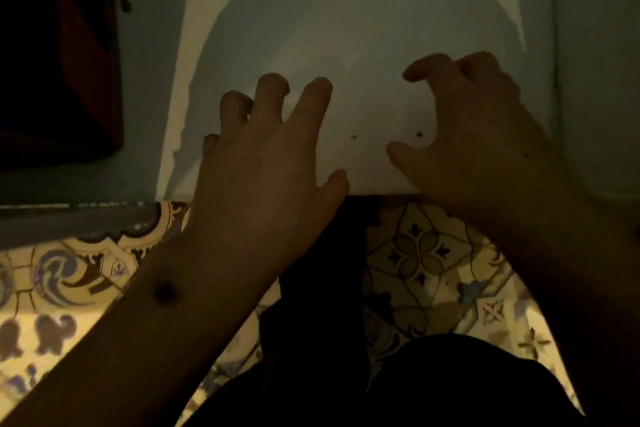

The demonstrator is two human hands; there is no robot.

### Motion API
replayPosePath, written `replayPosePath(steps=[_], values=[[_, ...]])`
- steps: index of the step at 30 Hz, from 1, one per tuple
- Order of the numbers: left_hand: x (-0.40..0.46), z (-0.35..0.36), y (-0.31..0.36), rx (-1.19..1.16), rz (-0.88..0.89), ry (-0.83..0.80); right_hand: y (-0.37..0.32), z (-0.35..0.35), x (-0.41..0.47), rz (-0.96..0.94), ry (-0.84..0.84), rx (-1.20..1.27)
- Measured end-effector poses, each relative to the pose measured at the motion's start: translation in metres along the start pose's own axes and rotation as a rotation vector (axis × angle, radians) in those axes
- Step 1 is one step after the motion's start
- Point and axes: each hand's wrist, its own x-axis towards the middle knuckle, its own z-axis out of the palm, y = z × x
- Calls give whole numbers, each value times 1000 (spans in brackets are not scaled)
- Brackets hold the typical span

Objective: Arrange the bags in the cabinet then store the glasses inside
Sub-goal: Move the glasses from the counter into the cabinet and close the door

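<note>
In dim light a white cabinet door (346, 28) fills the view ahead, with two small dark holes near its lower edge. My left hand (270, 156) is spread over the door's lower left part, thumb near the bottom edge, holding nothing. My right hand (471, 135) hovers over the lower right part with curled, separated fingers, also holding nothing. I cannot tell whether either hand touches the door. A dark opening at the left shows a red and dark shape (69, 45), possibly a bag. No glasses are in view.
Patterned floor tiles (419, 253) lie below the door. A grey ledge (69, 222) runs under the dark left opening. A pale panel (599, 62) stands at the right. My dark-clothed legs (398, 374) fill the bottom middle.
</note>
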Motion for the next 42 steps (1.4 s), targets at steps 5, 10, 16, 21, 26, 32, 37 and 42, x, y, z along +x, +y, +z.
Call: replayPosePath(steps=[5,10,16,21,26,32,37,42], values=[[-30,3,9,3,21,26,-8,-16,-34,-60,-96,-74],[-54,-2,15,-1,24,55,-32,-30,-68,-148,-119,-116],[-75,-14,17,84,2,-78,-37,-35,-99,-102,-204,-177],[-86,-46,24,180,-21,-121,-46,-39,-111,-81,-300,-172],[-102,-88,35,231,-9,-136,-60,-67,-117,-42,-304,19],[-128,-141,54,287,-18,66,-67,-100,-155,9,-266,57],[-153,-178,74,313,-28,62,-94,-147,-167,0,-153,-69],[-186,-224,97,323,-25,237,-105,-199,-191,-90,46,-124]])
